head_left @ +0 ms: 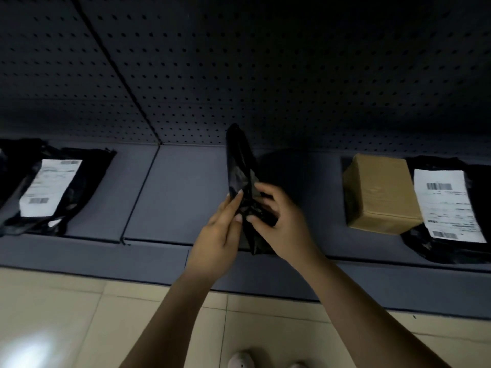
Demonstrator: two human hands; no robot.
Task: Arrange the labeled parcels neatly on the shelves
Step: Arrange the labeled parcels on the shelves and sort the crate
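Grey shelf (172, 195): the stretch between the left-hand mailer and the box is, by my judgement, your landing spot; it sits just left of your hands.
Left hand (220, 235): your fingertips pinch the film on the near left face of the parcel, steadying it.
Held parcel (240, 166): black plastic, standing on edge above the front of the shelf, its top corner leaning towards the pegboard back (265, 75). No label shows from here.
Right hand (281, 221): your fingers curl round the crumpled lower part and carry most of the weight.
Step in hand: placing this parcel. Turn it until you find the label, then lay it flat with the label up, as its neighbours lie.
Doing it well: smooth the bunched film before you let go, since loose plastic will spring up. Square the long edge with the shelf front and keep it apart from the box.
Left black mailer (90, 181): flat on the next bay of the shelf, with its white label (50, 187) facing up. Another dark bag lies under its left edge. You cannot see what is inside.
Cardboard box (380, 192): closed and taped, set slightly askew. Its contents are hidden and no label shows.
Right black mailer (438, 251): flat, touching the box's right side, with its barcode label (449, 205) facing up and its contents unseen.
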